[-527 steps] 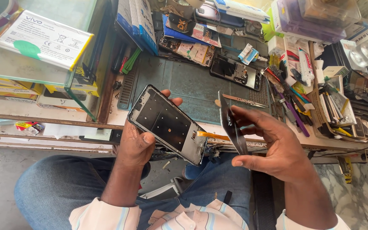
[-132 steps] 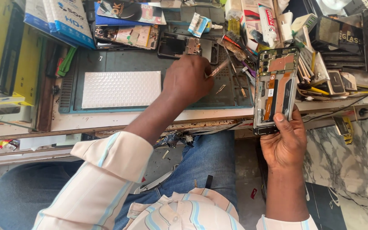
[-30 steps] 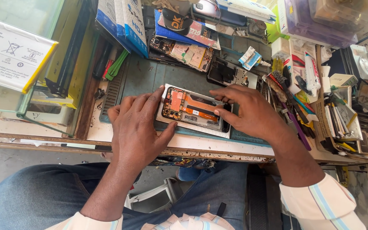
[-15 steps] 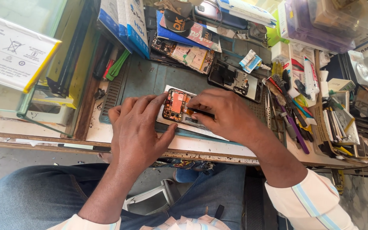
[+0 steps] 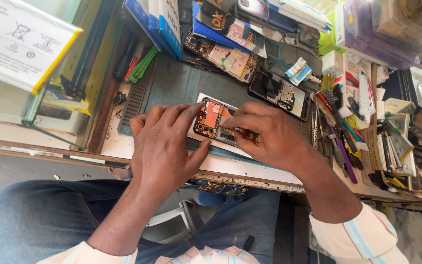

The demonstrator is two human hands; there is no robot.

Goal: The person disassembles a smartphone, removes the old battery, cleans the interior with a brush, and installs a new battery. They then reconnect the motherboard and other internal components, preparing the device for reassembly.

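Note:
An opened phone (image 5: pixel 210 119) with orange and copper circuit parts exposed lies on a white pad (image 5: pixel 199 100) on the grey-green work mat (image 5: pixel 177 83). My left hand (image 5: pixel 164 146) rests flat over its left end, fingers spread, steadying it. My right hand (image 5: pixel 269 137) covers the phone's right half. Its thumb and forefinger pinch a small thin tool (image 5: pixel 242 131) with an orange part, tip on the circuit board. Most of the phone's body is hidden under both hands.
Another opened phone (image 5: pixel 279 92) lies at the back of the mat. Tweezers, brushes and pens (image 5: pixel 340 132) crowd the right side. Blue boxes (image 5: pixel 159 22) and a white box (image 5: pixel 23 41) on a glass case stand at left. The bench's front edge (image 5: pixel 240 178) is chipped.
Over the last second my right hand slid left over the phone and brought the small tool onto the board. My left hand stayed in place. Earlier I held the phone up off the bench.

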